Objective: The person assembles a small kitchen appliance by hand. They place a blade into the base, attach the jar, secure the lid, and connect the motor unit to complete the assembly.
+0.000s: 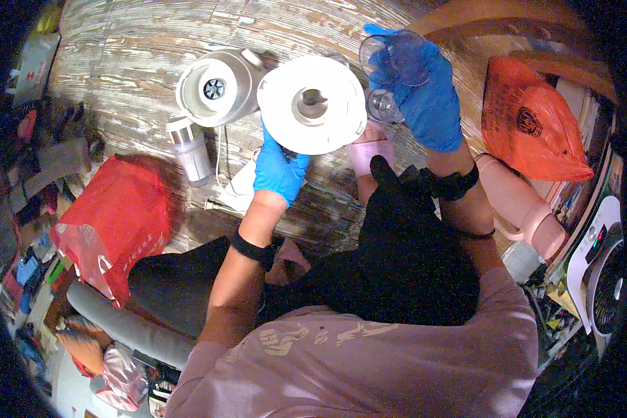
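My left hand, in a blue glove, is closed on the underside of a white round appliance part with a hole through its middle. The part hides most of those fingertips. On the right, my blue-gloved right hand grips a clear round plastic cup, one finger stretched out beyond it. Just below that cup, a smaller clear cup shows by my foot. Left of the white part stands a white blender base with a dark drive socket. A small clear jar with a white top is beside the base.
A red bag is at the left, and an orange-red plastic bag at the right. Near the latter lie a pink bottle-like container and a white fan. A white cord crosses the wood-patterned floor.
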`<state>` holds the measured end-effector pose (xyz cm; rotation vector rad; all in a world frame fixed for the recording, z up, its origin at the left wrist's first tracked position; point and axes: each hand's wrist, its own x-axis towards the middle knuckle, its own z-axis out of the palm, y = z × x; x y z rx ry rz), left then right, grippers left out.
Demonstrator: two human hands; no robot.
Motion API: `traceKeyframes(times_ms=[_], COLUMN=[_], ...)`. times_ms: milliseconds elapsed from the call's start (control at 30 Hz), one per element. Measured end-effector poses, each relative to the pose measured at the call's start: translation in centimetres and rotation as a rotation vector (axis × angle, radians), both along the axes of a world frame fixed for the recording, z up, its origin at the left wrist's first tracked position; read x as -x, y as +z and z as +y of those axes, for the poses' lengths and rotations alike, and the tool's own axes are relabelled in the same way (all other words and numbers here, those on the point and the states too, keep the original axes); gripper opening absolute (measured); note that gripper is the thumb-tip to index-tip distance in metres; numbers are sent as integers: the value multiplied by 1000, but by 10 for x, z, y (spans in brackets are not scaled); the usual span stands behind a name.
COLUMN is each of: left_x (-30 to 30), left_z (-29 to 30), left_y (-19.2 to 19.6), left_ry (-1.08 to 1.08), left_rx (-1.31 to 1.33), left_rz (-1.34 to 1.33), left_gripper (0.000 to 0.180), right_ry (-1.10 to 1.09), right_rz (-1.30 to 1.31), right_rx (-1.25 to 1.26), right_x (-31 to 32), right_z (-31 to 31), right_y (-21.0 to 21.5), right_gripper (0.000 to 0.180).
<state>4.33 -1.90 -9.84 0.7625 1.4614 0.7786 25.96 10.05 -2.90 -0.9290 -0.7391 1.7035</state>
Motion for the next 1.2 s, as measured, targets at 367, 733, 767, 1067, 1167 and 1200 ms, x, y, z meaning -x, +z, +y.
traceKeyframes(times_ms=[367, 733, 767, 1067, 1167, 1200], left_x=[11, 14, 14, 12, 15, 16], left_z=[7, 10, 10, 8, 6, 6], left_y=[25, 22, 22, 19, 20, 20], left_ry=[-220, -89, -79, -78, -106, -125], left_rx=[-15, -97, -71, -30, -42, -44], left_rz=[77, -133, -139, -142, -104, -102], left_gripper=[78, 62, 60, 56, 58, 59], right_ry=[69, 34, 17, 382, 277, 312], right_rz=[-252, -589, -678, -1474, -1565, -1536], right_rx=[-58, -355, -382, -896, -1012, -982], right_x=[-15, -2, 5, 46, 48, 46], right_z=[-9, -16, -19, -33, -37, -38], right_y=[-8, -8, -4, -5, -5, -2], right_gripper=[46, 44, 47, 66, 66, 66])
